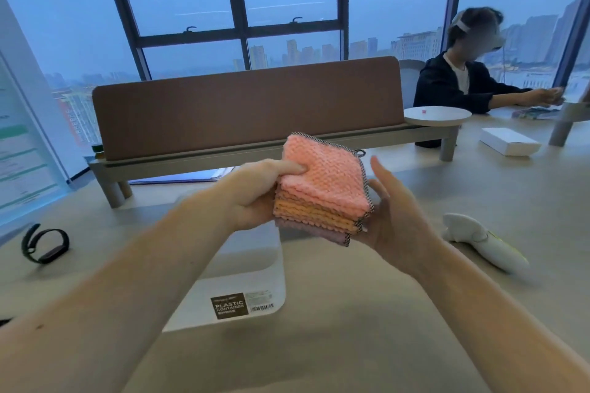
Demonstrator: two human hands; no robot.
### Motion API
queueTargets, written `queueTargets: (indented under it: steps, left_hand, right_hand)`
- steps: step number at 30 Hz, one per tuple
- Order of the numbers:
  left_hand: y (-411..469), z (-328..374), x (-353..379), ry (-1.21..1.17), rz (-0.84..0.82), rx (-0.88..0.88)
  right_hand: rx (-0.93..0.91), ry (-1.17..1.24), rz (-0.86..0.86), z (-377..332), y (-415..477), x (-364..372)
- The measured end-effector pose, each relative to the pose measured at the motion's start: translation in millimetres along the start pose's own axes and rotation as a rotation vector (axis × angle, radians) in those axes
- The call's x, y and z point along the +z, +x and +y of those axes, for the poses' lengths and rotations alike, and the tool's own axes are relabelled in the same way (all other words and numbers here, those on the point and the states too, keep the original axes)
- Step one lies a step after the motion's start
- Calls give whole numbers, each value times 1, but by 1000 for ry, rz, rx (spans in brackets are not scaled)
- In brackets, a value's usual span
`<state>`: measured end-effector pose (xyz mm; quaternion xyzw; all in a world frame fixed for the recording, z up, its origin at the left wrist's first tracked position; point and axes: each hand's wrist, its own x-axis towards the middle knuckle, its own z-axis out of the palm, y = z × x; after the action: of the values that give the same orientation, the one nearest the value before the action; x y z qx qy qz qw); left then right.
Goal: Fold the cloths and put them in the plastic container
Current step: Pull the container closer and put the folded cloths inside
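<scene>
**Stack held above the container, drop lies down and toward me**

My left hand (255,194) has its grip closed on the near-left edge of the cloths (322,188), thumb on top of the pink one. The folded stack is held in the air, well clear of the table (351,313). The container (242,284) lies below it, slightly left and nearer me. My right hand (396,217) cups the stack's right side, fingers spread, not clamped.
</scene>
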<state>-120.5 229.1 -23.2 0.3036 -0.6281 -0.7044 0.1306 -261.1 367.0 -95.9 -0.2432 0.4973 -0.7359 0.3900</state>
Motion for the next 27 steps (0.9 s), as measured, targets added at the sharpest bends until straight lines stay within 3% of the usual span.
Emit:
queueTargets:
  steps: [4, 10, 15, 20, 24, 27]
  left_hand:
    - [-27, 5, -48, -54, 32, 35]
    - [-45, -21, -119, 26, 269, 20]
    - [-41, -49, -151, 308, 418, -49]
    - [-32, -67, -157, 617, 394, -55]
    - [-31, -70, -147, 955, 360, -70]
    - [-29, -73, -144, 1071, 318, -96]
  right_hand:
    - [98, -149, -128, -26, 6, 59]
    - [185, -472, -151, 5, 34, 134]
    - [234, -716, -161, 46, 44, 165]
    - [231, -925, -107, 74, 50, 169]
    - [291, -1028, -177, 80, 46, 168]
    - [300, -1099, -215, 84, 49, 168]
